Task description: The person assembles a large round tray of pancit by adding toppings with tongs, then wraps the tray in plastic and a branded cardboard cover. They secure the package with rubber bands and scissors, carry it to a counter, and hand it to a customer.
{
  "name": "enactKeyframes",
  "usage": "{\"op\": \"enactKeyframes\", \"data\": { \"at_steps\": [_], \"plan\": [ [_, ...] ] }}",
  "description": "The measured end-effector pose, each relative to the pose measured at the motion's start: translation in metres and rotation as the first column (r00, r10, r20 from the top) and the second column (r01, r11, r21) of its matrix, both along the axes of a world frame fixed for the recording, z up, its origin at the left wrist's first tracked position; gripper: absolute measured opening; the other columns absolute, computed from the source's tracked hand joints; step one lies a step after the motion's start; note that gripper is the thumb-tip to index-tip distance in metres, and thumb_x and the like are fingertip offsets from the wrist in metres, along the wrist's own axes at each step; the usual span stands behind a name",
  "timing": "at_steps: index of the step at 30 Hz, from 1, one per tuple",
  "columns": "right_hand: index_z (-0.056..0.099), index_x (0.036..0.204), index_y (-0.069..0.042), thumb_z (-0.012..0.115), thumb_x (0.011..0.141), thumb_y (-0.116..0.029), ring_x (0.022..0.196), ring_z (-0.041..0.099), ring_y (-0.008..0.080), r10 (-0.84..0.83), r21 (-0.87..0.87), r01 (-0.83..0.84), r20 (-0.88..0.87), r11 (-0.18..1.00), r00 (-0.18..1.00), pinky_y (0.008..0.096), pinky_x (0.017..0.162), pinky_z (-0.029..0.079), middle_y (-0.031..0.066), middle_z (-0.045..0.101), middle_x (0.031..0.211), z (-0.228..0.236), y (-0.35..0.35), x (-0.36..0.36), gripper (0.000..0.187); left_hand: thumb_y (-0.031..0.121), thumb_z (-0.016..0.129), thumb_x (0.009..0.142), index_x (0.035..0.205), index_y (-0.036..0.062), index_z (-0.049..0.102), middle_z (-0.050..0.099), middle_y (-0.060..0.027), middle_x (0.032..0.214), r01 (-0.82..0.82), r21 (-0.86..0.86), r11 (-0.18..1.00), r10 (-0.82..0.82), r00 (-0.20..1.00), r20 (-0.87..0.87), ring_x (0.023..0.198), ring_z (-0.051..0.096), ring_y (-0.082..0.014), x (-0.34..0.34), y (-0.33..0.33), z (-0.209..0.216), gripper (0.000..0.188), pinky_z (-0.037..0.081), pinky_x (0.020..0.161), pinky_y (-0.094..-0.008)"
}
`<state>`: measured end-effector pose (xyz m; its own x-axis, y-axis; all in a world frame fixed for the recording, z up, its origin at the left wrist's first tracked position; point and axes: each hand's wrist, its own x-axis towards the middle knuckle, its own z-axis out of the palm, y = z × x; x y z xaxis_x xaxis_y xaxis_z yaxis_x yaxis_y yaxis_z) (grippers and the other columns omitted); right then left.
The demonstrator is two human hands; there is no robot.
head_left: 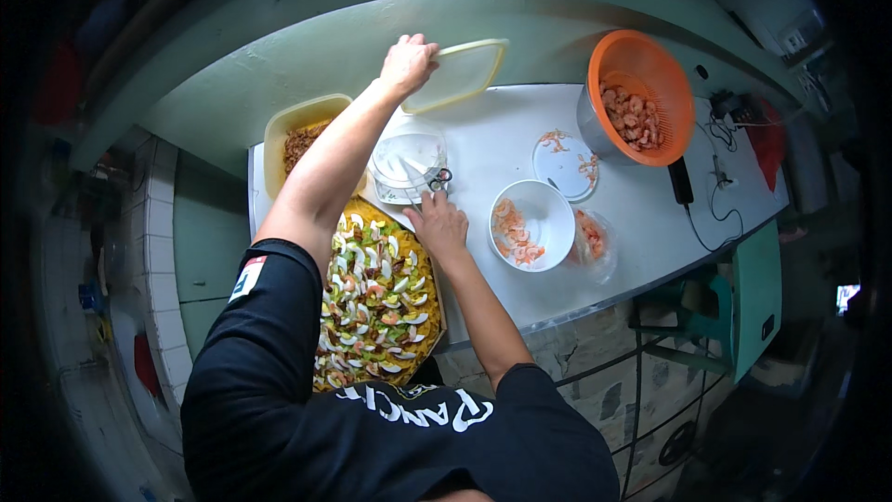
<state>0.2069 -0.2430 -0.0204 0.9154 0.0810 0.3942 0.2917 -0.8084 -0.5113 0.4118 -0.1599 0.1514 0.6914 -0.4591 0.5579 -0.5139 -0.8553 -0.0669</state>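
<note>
Raised at the far side, my left hand (409,65) grips one corner of a translucent lid with a yellowish rim (469,74), tilted up near the wall. My right hand (441,225) is lower, beside a clear plastic container (400,153), its thumb and fingers apart. Scissors (440,179) with dark handles lie on that container, just beyond my right fingertips; whether they touch is unclear. Under my left arm stands a yellowish tub (276,156) of brown crumbly food. A large tray of yellow noodles (376,307), topped with egg slices, shrimp and greens, is close to my body.
A white bowl (556,214) holds some shrimp, with a plastic bag of shrimp (593,240) beside it. Behind are a white lid with scraps (557,181) and an orange colander of shrimp (676,84) set in a pot. A black device (681,181) and cables lie right.
</note>
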Motion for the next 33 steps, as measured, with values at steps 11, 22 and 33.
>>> {"op": "enactKeyframes", "data": {
  "at_steps": [11,22,33],
  "plan": [
    [0.064,0.103,-0.001,0.060,0.088,-0.017,0.058,0.059,0.0192,0.151,0.440,-0.172,0.084,0.881,0.985,0.0289,0.052,0.047,0.0126,0.063,0.081,0.030,-0.056,-0.074,0.022,0.004,0.062,0.076,0.108,0.0170,0.066,0.066,-0.0018,0.107,0.123,0.136,0.983,-0.148,0.969,0.200,0.098,0.059,-0.0212,-0.175,0.175,-0.020,0.035,0.048,0.087,-0.0355],
    [0.064,0.103,0.001,0.049,0.095,-0.023,0.061,0.058,0.0136,0.099,0.581,0.075,-0.262,0.810,0.960,0.0273,0.054,0.047,0.0083,0.063,0.079,-0.050,-0.101,-0.086,0.029,0.023,0.061,0.084,0.129,0.0177,0.052,0.046,-0.0090,0.136,-0.005,0.177,0.984,0.011,0.999,-0.033,0.123,0.044,-0.0295,-0.172,0.238,-0.085,0.045,0.035,0.103,-0.0406],
    [0.063,0.090,0.002,0.042,0.097,-0.030,0.071,0.055,0.0162,0.202,0.733,0.431,-0.600,0.527,0.774,0.0329,0.068,0.045,0.0082,0.062,0.081,-0.098,-0.080,-0.075,0.038,0.047,0.044,0.093,0.100,0.0045,0.065,0.062,-0.0057,0.076,-0.908,-0.397,0.129,0.115,0.412,-0.904,0.055,0.055,-0.0142,-0.340,0.347,-0.250,0.048,0.049,0.050,-0.0288]
  ]
}}
